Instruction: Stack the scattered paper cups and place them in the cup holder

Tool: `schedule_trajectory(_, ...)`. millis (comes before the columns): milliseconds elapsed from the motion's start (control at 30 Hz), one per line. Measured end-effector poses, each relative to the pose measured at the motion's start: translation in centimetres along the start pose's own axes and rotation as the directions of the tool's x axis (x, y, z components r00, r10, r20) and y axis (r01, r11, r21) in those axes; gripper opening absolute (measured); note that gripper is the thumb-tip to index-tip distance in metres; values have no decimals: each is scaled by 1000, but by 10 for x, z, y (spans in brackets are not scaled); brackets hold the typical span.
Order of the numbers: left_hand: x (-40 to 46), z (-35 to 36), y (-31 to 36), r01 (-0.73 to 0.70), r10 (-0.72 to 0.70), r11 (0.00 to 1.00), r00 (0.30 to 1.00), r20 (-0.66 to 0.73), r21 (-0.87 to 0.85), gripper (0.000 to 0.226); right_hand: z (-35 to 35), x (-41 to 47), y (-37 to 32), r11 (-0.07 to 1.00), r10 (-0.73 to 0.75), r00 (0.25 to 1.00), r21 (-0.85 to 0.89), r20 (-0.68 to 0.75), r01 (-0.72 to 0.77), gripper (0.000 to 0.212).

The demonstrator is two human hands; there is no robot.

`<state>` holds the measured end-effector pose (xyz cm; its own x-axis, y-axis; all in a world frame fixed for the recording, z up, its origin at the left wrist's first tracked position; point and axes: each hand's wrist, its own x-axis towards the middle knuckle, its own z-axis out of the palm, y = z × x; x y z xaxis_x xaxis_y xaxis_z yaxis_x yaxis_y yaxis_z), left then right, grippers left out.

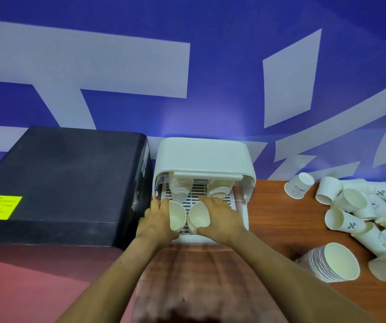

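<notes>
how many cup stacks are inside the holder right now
4: two at the back under the lid, back left stack and back right stack; two in front, one at the left hand, one at the right hand. More may be hidden.

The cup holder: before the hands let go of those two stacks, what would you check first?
1. Left hand grips the front left stack: ok.
2. Right hand grips the front right stack: ok.
3. Both stacks lie over the cup holder tray: ok.
4. Stacks fully seated: cannot tell.
5. Rear stacks already in place: ok.
6. Loose cups still on the table: not ok.
</notes>
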<state>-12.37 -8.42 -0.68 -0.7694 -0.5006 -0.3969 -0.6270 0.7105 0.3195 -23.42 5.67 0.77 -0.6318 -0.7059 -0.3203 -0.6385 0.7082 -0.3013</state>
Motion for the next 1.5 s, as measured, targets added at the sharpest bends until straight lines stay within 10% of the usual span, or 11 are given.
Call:
schedule_trajectory(633,-80,-28,61,-335,268,908,927,-262,-254,36,-32,-98,42,968,27,993,253,-111,2,46)
schedule_trajectory(1500,-195,155,327,-310,309,923,950,-44,-229,29,-42,-299,347,874,147,989,471,-29,-116,24)
